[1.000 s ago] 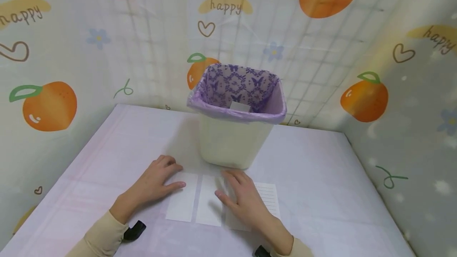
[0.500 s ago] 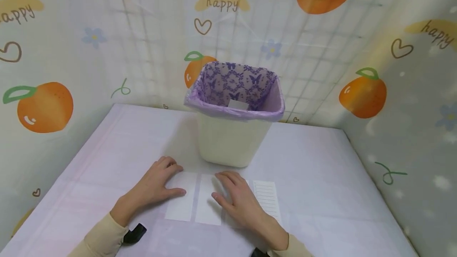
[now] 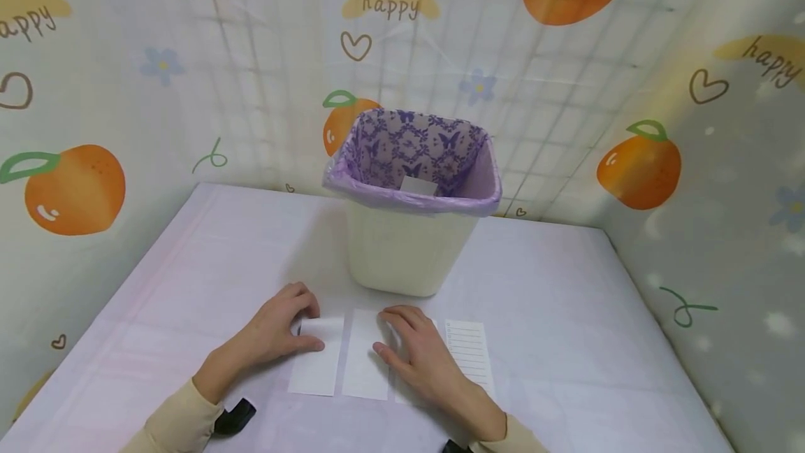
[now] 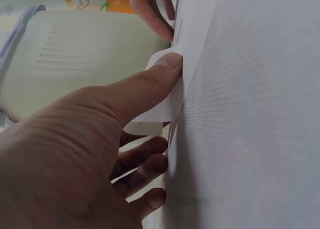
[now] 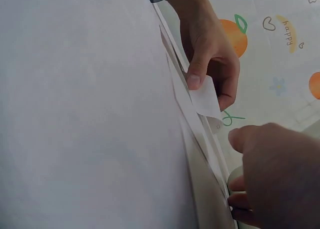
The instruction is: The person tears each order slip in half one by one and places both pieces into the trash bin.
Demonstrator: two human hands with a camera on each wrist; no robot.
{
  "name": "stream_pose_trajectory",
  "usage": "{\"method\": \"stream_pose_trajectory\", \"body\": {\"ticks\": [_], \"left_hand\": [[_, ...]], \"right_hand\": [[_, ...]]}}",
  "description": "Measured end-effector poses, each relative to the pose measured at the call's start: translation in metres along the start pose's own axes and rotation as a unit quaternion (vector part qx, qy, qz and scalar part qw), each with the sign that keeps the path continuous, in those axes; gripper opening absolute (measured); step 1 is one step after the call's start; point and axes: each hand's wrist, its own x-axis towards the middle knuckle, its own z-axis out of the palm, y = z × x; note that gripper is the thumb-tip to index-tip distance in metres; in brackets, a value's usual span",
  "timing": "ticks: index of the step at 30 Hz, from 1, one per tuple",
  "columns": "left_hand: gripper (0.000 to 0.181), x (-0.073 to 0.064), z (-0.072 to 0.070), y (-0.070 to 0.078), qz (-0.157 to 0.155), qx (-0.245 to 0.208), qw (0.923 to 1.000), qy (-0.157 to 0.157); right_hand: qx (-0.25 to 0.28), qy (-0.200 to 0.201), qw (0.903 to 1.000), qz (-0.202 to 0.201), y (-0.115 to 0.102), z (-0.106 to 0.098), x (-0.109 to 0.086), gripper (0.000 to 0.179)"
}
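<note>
Several white paper slips lie side by side on the table. The leftmost slip [image 3: 314, 372] is pinched by my left hand [image 3: 277, 324]; its far end curls up between thumb and fingers, as the raised paper [image 4: 167, 106] shows in the left wrist view. A second plain slip [image 3: 363, 362] lies flat beside it. My right hand [image 3: 421, 355] rests over the second and third slips, thumb apart from its bent fingers, gripping nothing; it hides most of the third. To its right lies a slip with ruled lines [image 3: 468, 348].
A cream waste bin [image 3: 409, 250] with a purple patterned liner [image 3: 415, 200] stands just behind the slips. A white piece [image 3: 418, 186] shows inside it. The white-covered table [image 3: 553, 341] meets a printed curtain [image 3: 264, 117] at the back and sides.
My left hand has drawn slightly toward me and its fingers have curled, lifting the leftmost slip's far end. My right hand has shifted a little left, uncovering more of the ruled slip.
</note>
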Motion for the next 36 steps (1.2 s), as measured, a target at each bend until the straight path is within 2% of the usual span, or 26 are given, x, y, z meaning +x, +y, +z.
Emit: {"method": "stream_pose_trajectory", "body": {"ticks": [6,10,13,16,18,24,28,30,33,34,36], "left_hand": [[0.034,0.000,0.001,-0.002,-0.002,-0.048,0.9985,-0.024],[0.035,0.000,0.002,-0.005,-0.020,-0.084,0.9955,-0.039],[0.047,0.002,0.001,-0.007,-0.049,-0.139,0.9870,-0.064],[0.060,0.003,0.000,-0.010,-0.070,-0.181,0.9781,-0.074],[0.058,0.003,0.000,-0.012,-0.076,-0.195,0.9752,-0.072],[0.036,0.002,-0.002,-0.016,-0.093,-0.225,0.9681,-0.057],[0.034,0.003,-0.006,-0.013,-0.114,-0.243,0.9628,-0.031],[0.034,0.004,-0.007,-0.012,-0.132,-0.258,0.9569,-0.014],[0.032,0.003,-0.006,-0.011,-0.152,-0.293,0.9438,0.017],[0.032,0.003,-0.005,-0.011,-0.160,-0.306,0.9381,0.028],[0.032,0.003,-0.002,-0.009,-0.176,-0.343,0.9213,0.049]], "right_hand": [[-0.007,-0.001,1.0000,-0.002,0.000,0.001,-0.002,0.044],[-0.011,-0.001,0.9999,-0.007,0.002,0.001,-0.004,0.043],[-0.014,0.006,0.9997,-0.017,0.003,0.000,-0.002,0.042],[-0.015,0.013,0.9995,-0.026,0.004,-0.001,-0.001,0.042],[-0.015,0.013,0.9994,-0.027,0.004,-0.001,-0.001,0.042],[-0.014,0.011,0.9996,-0.023,0.003,0.001,-0.003,0.043],[-0.010,0.016,0.9997,-0.016,0.002,0.002,-0.001,0.042],[-0.006,0.017,0.9998,-0.011,0.002,0.001,0.000,0.042],[0.002,0.021,0.9998,-0.006,0.001,0.000,0.001,0.040],[0.004,0.023,0.9997,-0.006,0.000,-0.001,0.002,0.039],[0.011,0.025,0.9996,-0.003,0.000,-0.002,0.002,0.038]]}}
